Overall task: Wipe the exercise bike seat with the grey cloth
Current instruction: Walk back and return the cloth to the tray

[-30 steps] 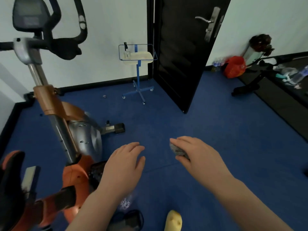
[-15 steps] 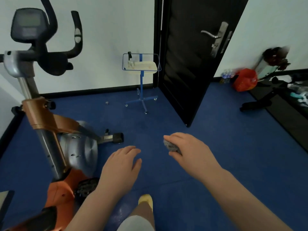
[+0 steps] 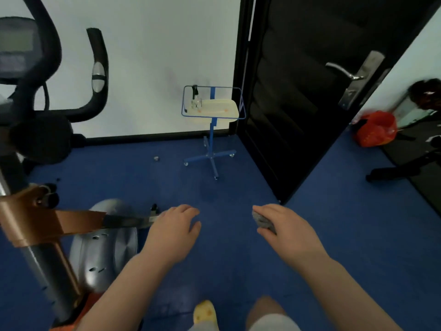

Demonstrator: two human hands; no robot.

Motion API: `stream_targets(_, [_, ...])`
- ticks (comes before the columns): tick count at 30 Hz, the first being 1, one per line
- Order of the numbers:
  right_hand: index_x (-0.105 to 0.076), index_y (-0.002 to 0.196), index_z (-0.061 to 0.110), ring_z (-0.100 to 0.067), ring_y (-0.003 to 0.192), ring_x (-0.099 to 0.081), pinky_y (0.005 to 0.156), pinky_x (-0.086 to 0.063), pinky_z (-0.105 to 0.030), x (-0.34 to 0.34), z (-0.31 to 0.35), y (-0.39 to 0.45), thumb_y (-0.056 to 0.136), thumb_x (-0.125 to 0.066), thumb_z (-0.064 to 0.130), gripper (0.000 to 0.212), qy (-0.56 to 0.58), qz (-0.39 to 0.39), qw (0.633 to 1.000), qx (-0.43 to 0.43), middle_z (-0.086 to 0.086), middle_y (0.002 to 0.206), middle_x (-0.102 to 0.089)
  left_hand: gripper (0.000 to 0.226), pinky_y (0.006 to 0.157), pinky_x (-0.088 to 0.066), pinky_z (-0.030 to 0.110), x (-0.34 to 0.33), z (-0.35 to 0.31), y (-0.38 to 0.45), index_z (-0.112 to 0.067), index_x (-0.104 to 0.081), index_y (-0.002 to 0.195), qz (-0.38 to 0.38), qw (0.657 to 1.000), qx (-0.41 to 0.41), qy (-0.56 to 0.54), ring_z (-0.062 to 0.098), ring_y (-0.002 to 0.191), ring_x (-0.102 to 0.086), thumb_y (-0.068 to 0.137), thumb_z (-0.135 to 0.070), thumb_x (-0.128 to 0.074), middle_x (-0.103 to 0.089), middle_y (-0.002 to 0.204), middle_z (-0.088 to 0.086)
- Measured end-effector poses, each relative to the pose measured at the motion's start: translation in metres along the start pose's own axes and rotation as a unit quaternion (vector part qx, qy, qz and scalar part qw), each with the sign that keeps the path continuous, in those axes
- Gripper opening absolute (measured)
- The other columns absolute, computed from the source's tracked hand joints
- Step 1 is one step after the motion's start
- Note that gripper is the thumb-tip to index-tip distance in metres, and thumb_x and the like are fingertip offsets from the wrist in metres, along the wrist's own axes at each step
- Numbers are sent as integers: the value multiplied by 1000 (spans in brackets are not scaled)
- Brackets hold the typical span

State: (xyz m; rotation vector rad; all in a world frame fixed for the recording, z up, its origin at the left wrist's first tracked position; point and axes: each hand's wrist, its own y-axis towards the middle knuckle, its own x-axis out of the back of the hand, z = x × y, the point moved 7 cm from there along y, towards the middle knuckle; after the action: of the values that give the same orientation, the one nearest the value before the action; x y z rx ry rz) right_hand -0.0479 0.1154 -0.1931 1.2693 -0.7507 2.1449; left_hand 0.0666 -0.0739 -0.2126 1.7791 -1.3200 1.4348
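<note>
My right hand (image 3: 286, 229) is closed around a bunched grey cloth (image 3: 262, 222), of which only a small wad shows past the fingers. My left hand (image 3: 175, 229) hovers beside it, palm down, fingers loosely apart and holding nothing. The exercise bike (image 3: 55, 223) fills the left side: black handlebars and console up top, an orange-brown frame, a silver flywheel cover. Its seat is out of view.
A blue wheeled stand (image 3: 211, 149) with a cream tray stands by the far wall. A black door (image 3: 310, 103) is open at the right of centre. A red bag (image 3: 374, 129) and dark equipment lie at the right. Blue floor lies ahead; my yellow slipper (image 3: 205, 312) is below.
The view has risen and moved forward: the bike has slid left and down, and the seat has left the frame. Both hands stay in front, the cloth still in the right one.
</note>
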Motion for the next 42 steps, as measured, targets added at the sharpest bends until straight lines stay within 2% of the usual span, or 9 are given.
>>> stream_targets(6, [-44, 139, 38, -2, 123, -44, 96, -41, -22, 24, -27, 76, 94, -55, 32, 47, 20, 1, 1000, -11, 24, 135, -48, 38, 103, -37, 32, 13, -11, 78, -27, -50, 129, 4, 1000, 2, -30, 13, 122, -47, 95, -38, -40, -49, 137, -10])
stream_targets(11, [-44, 140, 35, -5, 121, -46, 93, -44, -23, 47, -48, 160, 94, -56, 30, 47, 13, 13, 999, 27, 20, 132, -51, 39, 101, -36, 28, 19, -16, 148, -25, -47, 132, 7, 999, 33, -18, 13, 121, -46, 96, -39, -38, -48, 138, -11])
stream_targets(15, [-41, 142, 35, -5, 124, -45, 98, -42, -24, 70, -59, 221, 95, -55, 29, 49, 7, 27, 998, 61, 19, 135, -48, 41, 102, -34, 27, 34, -34, 212, -26, -42, 135, 11, 999, 43, -4, 14, 125, -43, 96, -40, -37, -45, 140, -10])
stream_targets(21, [-42, 141, 33, -8, 124, -45, 98, -43, -25, 94, -70, 308, 95, -57, 28, 49, 4, 46, 994, 98, 16, 135, -50, 39, 100, -34, 28, 54, -54, 298, -26, -46, 132, -33, 996, 60, -50, 14, 123, -45, 95, -39, -39, -48, 137, -10])
stream_targets(26, [-43, 142, 32, -9, 124, -46, 99, -44, -30, 101, -70, 378, 94, -58, 28, 50, 7, 64, 993, 102, 15, 135, -50, 38, 97, -37, 27, 48, -18, 338, -27, -48, 130, 3, 994, 104, -45, 13, 119, -47, 94, -39, -40, -50, 134, -10])
stream_targets(29, [-45, 141, 31, -11, 124, -47, 99, -45, -32, 101, -68, 429, 93, -59, 28, 50, 10, 59, 993, 102, 13, 135, -52, 37, 96, -38, 28, 54, 13, 372, -27, -49, 128, -5, 992, 118, -50, 14, 118, -49, 94, -39, -41, -51, 133, -10])
stream_targets(37, [-46, 139, 32, -9, 123, -47, 97, -46, -31, 106, -52, 545, 92, -60, 28, 49, 3, 68, 996, 66, 14, 137, -50, 37, 96, -37, 29, 101, 73, 493, -27, -51, 128, -35, 995, 86, -44, 15, 118, -49, 94, -37, -42, -53, 132, -8])
stream_targets(42, [-57, 126, 24, -11, 111, -53, 91, -49, -34, 114, -53, 599, 91, -61, 23, 35, 22, 65, 997, 41, 10, 124, -58, 35, 94, -40, 32, 103, 88, 558, -26, -54, 125, -4, 997, 72, -40, 18, 114, -52, 93, -36, -43, -56, 129, -5])
